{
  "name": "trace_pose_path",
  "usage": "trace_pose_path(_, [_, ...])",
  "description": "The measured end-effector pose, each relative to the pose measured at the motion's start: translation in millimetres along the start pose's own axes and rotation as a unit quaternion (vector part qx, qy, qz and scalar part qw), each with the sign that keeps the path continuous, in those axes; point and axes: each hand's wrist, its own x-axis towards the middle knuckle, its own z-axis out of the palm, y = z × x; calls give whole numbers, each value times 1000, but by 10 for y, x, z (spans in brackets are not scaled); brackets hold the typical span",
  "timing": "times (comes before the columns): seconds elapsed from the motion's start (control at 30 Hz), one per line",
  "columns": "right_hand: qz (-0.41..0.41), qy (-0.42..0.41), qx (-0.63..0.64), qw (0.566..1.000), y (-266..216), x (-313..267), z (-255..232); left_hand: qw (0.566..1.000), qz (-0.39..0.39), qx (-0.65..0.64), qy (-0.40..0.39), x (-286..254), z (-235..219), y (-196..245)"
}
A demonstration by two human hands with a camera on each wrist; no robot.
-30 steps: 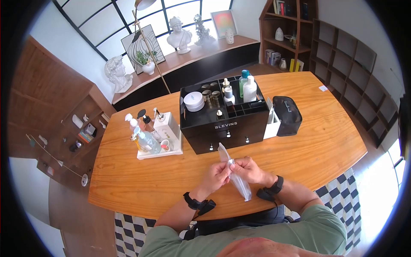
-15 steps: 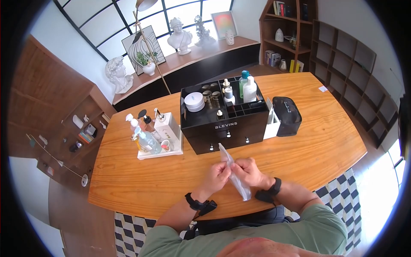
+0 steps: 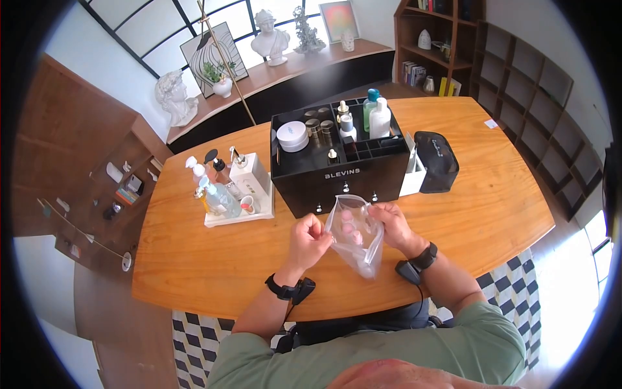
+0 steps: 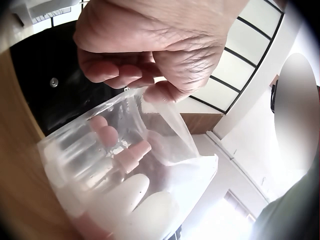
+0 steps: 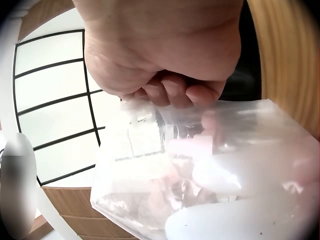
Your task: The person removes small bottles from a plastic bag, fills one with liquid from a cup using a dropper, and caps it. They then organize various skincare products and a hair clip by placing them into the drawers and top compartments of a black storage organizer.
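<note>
A clear plastic bag (image 3: 358, 254) is spread between my two hands in front of the black organizer (image 3: 337, 181). My left hand (image 3: 306, 242) pinches the bag's left edge with thumb and curled fingers. At the opposite edge, my right hand (image 3: 395, 228) grips the bag the same way. Inside lie several small travel bottles with pink tops (image 4: 128, 157); two whitish rounded containers (image 4: 120, 195) show beside them in the left wrist view. The bag's mouth is pulled apart near my left thumb. In the right wrist view, curled fingertips (image 5: 172, 90) sit at the bag's upper rim.
Left of the organizer, a white tray (image 3: 240, 219) bears pump bottles and a white dispenser box (image 3: 249, 175). A black mesh pouch (image 3: 437, 162) and a white holder (image 3: 413, 180) stand to its right. Bottles and a round white jar (image 3: 293, 136) fill the organizer's top.
My hands have moved apart and a little forward. The bag was seen narrow and edge-on between them; now it is spread wide, showing the pink-topped bottles. The head view has tilted slightly downward.
</note>
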Motion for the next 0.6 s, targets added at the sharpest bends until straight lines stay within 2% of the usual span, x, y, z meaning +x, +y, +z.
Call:
trace_pose_path(0.03, [28, -12, 25, 999, -43, 4, 35, 999, 31, -21, 7, 7, 14, 31])
trace_pose_path(0.07, [46, -20, 35, 998, -141, -33, 155, 998, 33, 48, -7, -23, 4, 82])
trace_pose_path(0.1, [49, -18, 36, 998, -115, -34, 160, 998, 30, 47, -6, -24, 28, 138])
trace_pose_path(0.17, [40, -76, 8, 996, -63, -37, 149, 964, 215, 157, -5, 11, 108, 269])
trace_pose_path(0.2, [44, -75, 7, 996, -47, -44, 160, 963, 215, 153, -46, -9, 75, 184])
trace_pose_path(0.3, [53, -59, -51, 996, -17, -47, 158, 952, 249, 173, -49, 56, 34, 95])
trace_pose_path(0.33, [47, -62, -92, 993, -8, -34, 126, 966, 216, 138, -44, 62, 27, 63])
trace_pose_path(0.37, [42, -64, -133, 988, 1, -30, 106, 966, 214, 138, -43, 50, 19, 41])
trace_pose_path(0.43, [49, -49, -155, 986, -2, -39, 119, 974, 171, 145, -37, 55, 6, 41])
trace_pose_path(0.5, [54, -34, -176, 982, -71, -71, 173, 975, 172, 134, -35, 68, 5, 99])
trace_pose_path(0.57, [-59, 39, -388, 919, -236, -166, 306, 978, 162, 122, -56, 83, 1, 125])
trace_pose_path(0.6, [-59, 39, -388, 919, -303, -202, 339, 978, 161, 123, -55, 79, 5, 130])
